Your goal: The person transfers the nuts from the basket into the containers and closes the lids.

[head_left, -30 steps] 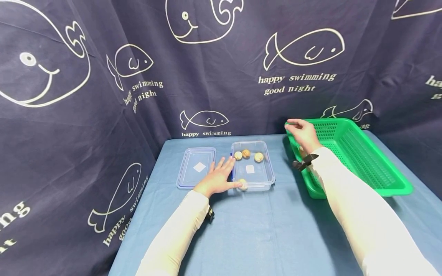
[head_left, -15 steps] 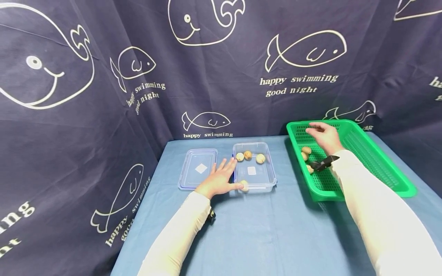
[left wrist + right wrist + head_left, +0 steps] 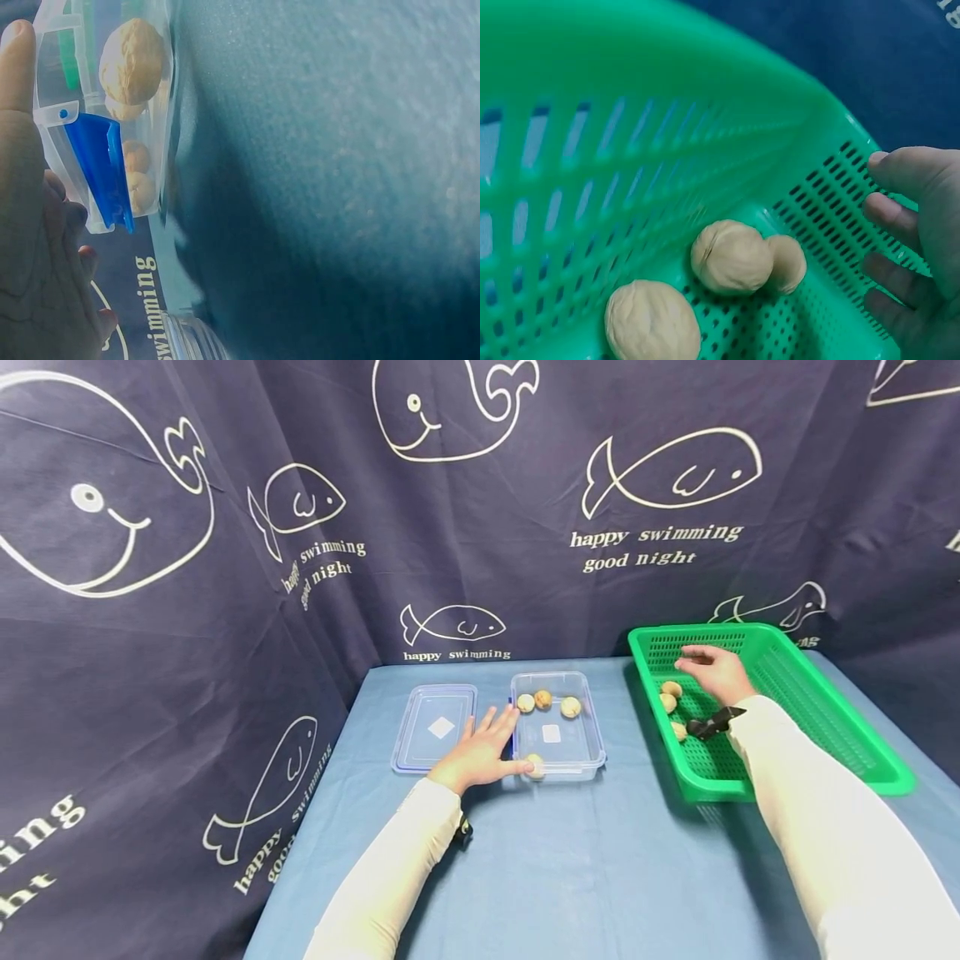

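The right hand hovers inside the green basket, fingers relaxed and a little spread, holding nothing. The walnuts in the basket lie just to that hand's left and slightly toward the person, against the basket's near-left wall; the right wrist view shows three of them clustered on the perforated floor, with the fingertips close beside them but not touching. So the nuts sit leftward and below the palm, a short reach sideways, and the right hand is by far the nearer one to them.

The left hand lies flat on the blue surface, fingers straight and spread, pressing against the left wall of the clear container. Its thumb points toward a walnut at the container's near-left corner; whether it touches the nut through the wall cannot be told. Three more walnuts lie in a row along the far end of the container. The clear lid lies flat just left of the left hand. The basket's long axis runs from near to far, angled slightly rightward, well apart from the container.
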`<action>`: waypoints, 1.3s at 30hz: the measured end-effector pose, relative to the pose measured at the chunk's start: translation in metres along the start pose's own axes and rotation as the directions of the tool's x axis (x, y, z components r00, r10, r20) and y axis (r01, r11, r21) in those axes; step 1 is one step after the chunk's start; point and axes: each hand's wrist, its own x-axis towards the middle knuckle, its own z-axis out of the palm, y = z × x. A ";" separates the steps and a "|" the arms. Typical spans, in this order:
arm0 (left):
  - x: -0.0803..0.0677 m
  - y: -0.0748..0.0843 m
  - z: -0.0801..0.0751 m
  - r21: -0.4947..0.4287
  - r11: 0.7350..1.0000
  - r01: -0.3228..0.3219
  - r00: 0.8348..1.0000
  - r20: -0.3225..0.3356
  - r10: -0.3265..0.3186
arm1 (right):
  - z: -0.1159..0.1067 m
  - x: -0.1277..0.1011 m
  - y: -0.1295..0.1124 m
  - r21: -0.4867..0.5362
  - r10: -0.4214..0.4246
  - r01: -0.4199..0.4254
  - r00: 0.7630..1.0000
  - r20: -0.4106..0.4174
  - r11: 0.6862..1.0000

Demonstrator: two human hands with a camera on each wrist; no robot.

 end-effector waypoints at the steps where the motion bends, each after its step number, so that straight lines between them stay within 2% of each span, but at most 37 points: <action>1: 0.000 0.000 0.000 0.002 1.000 -0.001 1.000 -0.003 0.001 | 0.001 0.000 0.002 -0.017 -0.003 0.003 1.000 0.011 1.000; 8: 0.001 -0.002 0.003 0.011 1.000 -0.007 1.000 -0.017 0.007 | 0.005 0.003 0.021 -0.098 0.032 -0.021 0.994 0.108 0.995; 12: 0.002 -0.003 0.005 0.009 1.000 -0.005 1.000 -0.020 0.005 | 0.006 0.005 0.028 -0.135 0.011 0.009 0.989 0.148 0.991; 19: 0.001 -0.002 0.004 0.008 1.000 0.003 1.000 -0.015 -0.002 | 0.011 0.010 0.040 -0.167 0.035 0.007 0.968 0.249 0.986; 31: 0.002 -0.003 0.005 0.021 1.000 0.006 1.000 -0.016 -0.006 | 0.015 0.008 0.037 -0.265 0.010 0.068 0.959 0.282 0.962; 39: 0.000 0.001 0.002 0.005 1.000 0.015 1.000 -0.004 -0.015 | 0.014 0.011 0.040 -0.286 0.037 0.061 0.945 0.325 0.956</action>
